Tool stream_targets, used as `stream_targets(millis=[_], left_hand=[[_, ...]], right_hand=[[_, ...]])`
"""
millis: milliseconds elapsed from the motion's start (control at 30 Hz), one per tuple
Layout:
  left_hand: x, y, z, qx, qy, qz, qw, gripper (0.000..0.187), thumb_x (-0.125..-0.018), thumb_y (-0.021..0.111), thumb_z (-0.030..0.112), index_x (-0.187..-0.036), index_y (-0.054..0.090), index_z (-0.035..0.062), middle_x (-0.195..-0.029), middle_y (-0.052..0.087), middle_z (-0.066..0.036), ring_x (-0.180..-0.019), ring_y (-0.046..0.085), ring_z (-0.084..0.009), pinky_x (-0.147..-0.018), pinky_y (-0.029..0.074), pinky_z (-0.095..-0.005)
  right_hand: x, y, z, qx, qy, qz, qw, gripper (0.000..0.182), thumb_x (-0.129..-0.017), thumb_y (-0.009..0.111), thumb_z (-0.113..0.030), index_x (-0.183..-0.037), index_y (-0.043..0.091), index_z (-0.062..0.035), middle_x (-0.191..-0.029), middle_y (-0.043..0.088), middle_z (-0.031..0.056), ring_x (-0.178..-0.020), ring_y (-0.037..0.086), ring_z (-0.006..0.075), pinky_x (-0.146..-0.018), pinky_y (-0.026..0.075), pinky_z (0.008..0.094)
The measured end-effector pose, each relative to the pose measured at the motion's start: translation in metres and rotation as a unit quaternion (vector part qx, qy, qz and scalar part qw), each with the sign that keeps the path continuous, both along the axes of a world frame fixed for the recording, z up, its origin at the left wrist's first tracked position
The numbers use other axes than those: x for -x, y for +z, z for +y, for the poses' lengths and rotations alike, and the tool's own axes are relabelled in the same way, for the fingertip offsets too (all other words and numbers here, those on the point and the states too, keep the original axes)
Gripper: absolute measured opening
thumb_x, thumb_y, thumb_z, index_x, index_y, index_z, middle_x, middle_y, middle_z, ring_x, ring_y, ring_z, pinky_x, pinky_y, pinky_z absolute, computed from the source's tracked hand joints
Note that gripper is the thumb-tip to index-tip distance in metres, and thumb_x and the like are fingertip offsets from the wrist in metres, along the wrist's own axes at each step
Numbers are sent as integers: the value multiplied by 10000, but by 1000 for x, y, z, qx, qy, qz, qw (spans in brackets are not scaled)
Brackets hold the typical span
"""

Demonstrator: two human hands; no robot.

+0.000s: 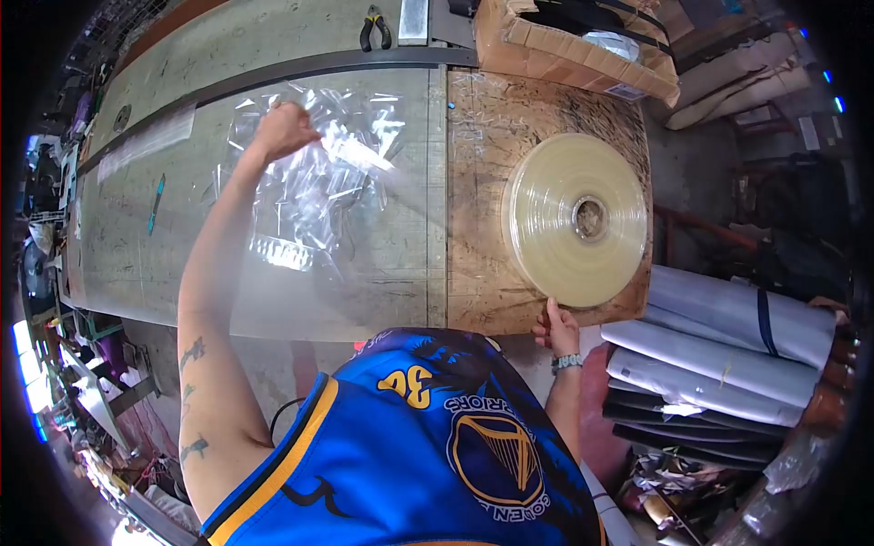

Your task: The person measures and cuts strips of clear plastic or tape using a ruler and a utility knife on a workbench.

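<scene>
My left hand (289,132) is over a loose pile of clear plastic strips (309,196) on the worktable. Its fingers are curled closed, and glare on the plastic hides what is in them. A large flat roll of clear, yellowish film (555,218) with a cardboard-coloured core lies on the wooden part of the table. At the roll's near edge is my right hand (557,331), with a fingertip against the rim and the other fingers loosely bent, not wrapped around it.
A teal cutter knife (157,204) lies at the left. Beyond the dark metal rail (328,64) are black-handled pliers (375,29). A cardboard box (583,50) stands at the back right. Wrapped rolls (719,364) are stacked right of the table.
</scene>
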State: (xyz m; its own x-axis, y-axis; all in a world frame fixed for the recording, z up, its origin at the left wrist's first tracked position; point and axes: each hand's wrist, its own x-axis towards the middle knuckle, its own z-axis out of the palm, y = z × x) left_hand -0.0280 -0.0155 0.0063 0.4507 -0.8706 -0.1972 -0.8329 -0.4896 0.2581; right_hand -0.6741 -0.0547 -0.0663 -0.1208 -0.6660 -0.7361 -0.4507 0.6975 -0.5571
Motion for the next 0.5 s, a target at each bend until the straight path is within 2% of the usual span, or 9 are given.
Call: stream_targets(millis=[67, 133, 167, 200, 300, 367, 433, 467, 500], left_hand=[[-26, -5, 7, -65, 26, 37, 997, 368, -697, 820, 339, -892, 780, 29, -966, 754, -216, -1004, 711, -396, -1124, 429, -461], [-48, -11, 17, -50, 51, -25, 997, 255, -709, 797, 267, -879, 790, 77, -937, 757, -216, -1007, 714, -394, -1032, 501, -480], [-61, -13, 18, -55, 55, -43, 996, 274, -729, 782, 250, -964, 789, 108, -1045, 752, -199, -1052, 702, -393, -1005, 517, -467], [-61, -16, 25, -13, 64, -124, 990, 378, -775, 759, 224, -1139, 738, 125, -1189, 719, -185, -1101, 685, -397, -954, 544, -464], [-32, -16, 23, 191, 88, -331, 920, 432, -825, 755, 231, -1237, 664, 140, -1248, 686, -176, -1087, 681, -396, -883, 561, -470], [37, -3, -8, 209, 102, -237, 943, 410, -852, 763, 241, -1231, 640, 146, -1150, 708, -173, -1042, 687, -386, -846, 554, -482], [120, -36, -42, 334, -2, -43, 942, 419, -843, 796, 315, -1183, 663, 109, -1096, 711, -197, -977, 700, -382, -836, 550, -478], [181, -40, -60, 360, -40, 63, 930, 460, -863, 799, 364, -1195, 661, 77, -1119, 710, -222, -989, 699, -398, -871, 546, -482], [241, -26, -72, 227, -18, 185, 956, 537, -917, 735, 468, -1233, 643, 43, -1144, 706, -257, -1037, 690, -418, -900, 537, -486]], right_hand=[[13, 17, -2, 11, 48, 37, 998, 551, -931, 722, -557, -977, 646, -13, -828, 676, 64, -616, 655, 138, -496, 525, 276], [35, 24, -14, 59, 50, 57, 995, 507, -938, 729, -526, -953, 654, -25, -796, 674, 53, -593, 639, 125, -487, 502, 268], [48, 27, -25, 84, 52, 66, 993, 486, -942, 732, -511, -942, 658, -31, -780, 673, 48, -582, 631, 118, -483, 491, 264], [68, 24, -40, 111, 53, 72, 990, 464, -948, 732, -490, -936, 658, -32, -768, 671, 45, -580, 624, 115, -492, 484, 264], [109, 9, -90, 244, 44, 96, 964, 410, -969, 727, -419, -940, 667, -14, -801, 682, 53, -654, 631, 122, -599, 517, 285], [133, -18, -131, 394, 90, 164, 900, 499, -937, 732, -518, -930, 632, -29, -780, 656, 44, -680, 619, 163, -631, 510, 309], [124, -5, -172, 342, 137, 306, 878, 585, -900, 751, -544, -1063, 651, 9, -957, 698, 144, -920, 670, 263, -839, 536, 371], [119, -9, -191, 350, 140, 294, 878, 639, -890, 748, -561, -1133, 635, 19, -1045, 685, 182, -997, 660, 297, -893, 523, 389], [113, -16, -211, 362, 144, 279, 878, 699, -880, 746, -578, -1203, 620, 28, -1133, 672, 221, -1074, 650, 332, -946, 511, 407]])
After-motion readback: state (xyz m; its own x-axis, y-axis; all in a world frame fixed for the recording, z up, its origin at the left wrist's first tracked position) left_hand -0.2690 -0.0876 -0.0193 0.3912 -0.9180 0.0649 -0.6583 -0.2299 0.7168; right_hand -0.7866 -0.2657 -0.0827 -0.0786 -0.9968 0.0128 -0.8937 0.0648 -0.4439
